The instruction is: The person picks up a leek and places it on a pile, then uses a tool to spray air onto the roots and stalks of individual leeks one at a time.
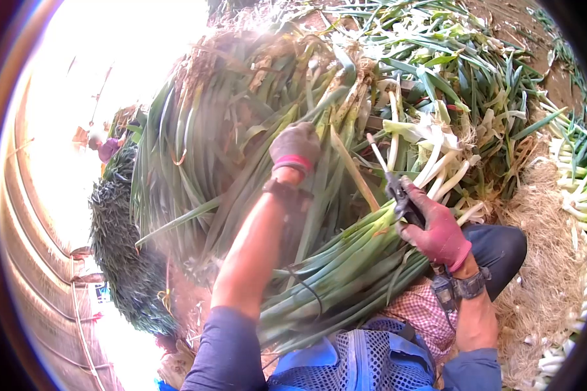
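Observation:
My left hand (pixel 295 144), in a dusty glove with a pink cuff, is closed around a green onion (pixel 326 101) at the large heap of unpeeled green onions (pixel 202 124). My right hand (pixel 437 229), in a reddish glove, grips a black air blow gun (pixel 404 202) whose thin nozzle points up and left. Below that hand, a bundle of long green onions (pixel 339 274) lies across my lap. Just beyond the gun are several white-stemmed onions (pixel 440 166). A slight blur covers the left hand and the leaves around it.
Stripped leaves (pixel 489 98) pile up at the back right. A mat of dry roots (pixel 541 260) spreads along my right side, with a row of white onion stems (pixel 577 215) beyond. On the left stands a dark leafy bundle (pixel 127 241), with a person (pixel 107 148) partly visible behind it.

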A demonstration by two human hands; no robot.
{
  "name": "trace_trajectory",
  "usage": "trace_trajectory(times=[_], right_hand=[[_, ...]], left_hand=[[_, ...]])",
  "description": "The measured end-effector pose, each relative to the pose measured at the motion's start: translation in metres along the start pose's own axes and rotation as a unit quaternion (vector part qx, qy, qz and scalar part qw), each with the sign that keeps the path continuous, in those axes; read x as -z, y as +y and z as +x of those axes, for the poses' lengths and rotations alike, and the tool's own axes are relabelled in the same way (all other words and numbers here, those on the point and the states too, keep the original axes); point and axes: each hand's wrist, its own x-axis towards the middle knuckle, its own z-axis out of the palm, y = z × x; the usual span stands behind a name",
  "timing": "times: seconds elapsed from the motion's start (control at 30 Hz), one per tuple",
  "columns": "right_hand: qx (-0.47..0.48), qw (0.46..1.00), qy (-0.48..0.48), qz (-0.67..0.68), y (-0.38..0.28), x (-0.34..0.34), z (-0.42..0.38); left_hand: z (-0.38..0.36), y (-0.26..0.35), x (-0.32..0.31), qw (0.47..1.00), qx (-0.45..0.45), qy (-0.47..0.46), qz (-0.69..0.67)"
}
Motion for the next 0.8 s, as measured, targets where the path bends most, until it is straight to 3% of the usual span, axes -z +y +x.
trace_trajectory(times=[0.07,0.13,0.17,0.2,0.27,0.3,0.4,0.47,0.53,0.67,0.7,0.73,0.8], right_hand=[[-0.001,0.999,0.006,-0.043,0.002,-0.002,0.009],[-0.042,0.995,-0.003,-0.095,0.002,-0.004,0.019],[-0.062,0.997,-0.029,-0.046,0.005,-0.008,0.020],[-0.063,0.997,-0.028,-0.047,0.002,-0.011,0.025],[0.004,0.994,-0.032,-0.107,-0.005,-0.018,0.039],[-0.012,0.984,-0.018,-0.175,-0.003,-0.020,0.048],[-0.039,0.986,-0.044,-0.153,-0.010,-0.025,0.071],[-0.028,0.992,-0.054,-0.114,-0.013,-0.033,0.079],[-0.030,0.981,-0.045,-0.188,-0.006,-0.040,0.093],[-0.049,0.980,-0.064,-0.182,-0.013,-0.042,0.105],[0.026,0.984,-0.045,-0.170,0.007,-0.050,0.108],[0.026,0.984,-0.046,-0.169,0.005,-0.050,0.112],[-0.057,0.976,-0.071,-0.199,-0.005,-0.050,0.128]], left_hand=[[0.009,-0.003,0.003,0.998,0.009,0.027,-0.051],[0.015,-0.005,0.007,0.995,0.066,-0.029,-0.072],[0.011,-0.005,0.000,0.997,0.049,0.034,-0.046],[0.008,-0.006,-0.002,0.997,0.049,0.033,-0.047],[0.003,-0.009,-0.005,0.997,-0.016,0.062,0.039],[0.004,-0.010,-0.006,0.997,-0.013,0.061,0.037],[0.012,-0.011,-0.009,0.998,0.007,-0.008,0.066],[0.016,-0.006,-0.012,0.988,-0.027,-0.049,0.145],[0.017,-0.001,-0.013,0.989,-0.023,-0.047,0.138],[0.020,0.002,-0.016,0.989,-0.017,-0.062,0.134],[0.020,0.001,-0.017,0.989,-0.015,-0.063,0.135],[0.021,0.000,-0.017,0.990,-0.015,-0.064,0.126],[0.023,-0.001,-0.018,0.991,-0.016,-0.064,0.117]])
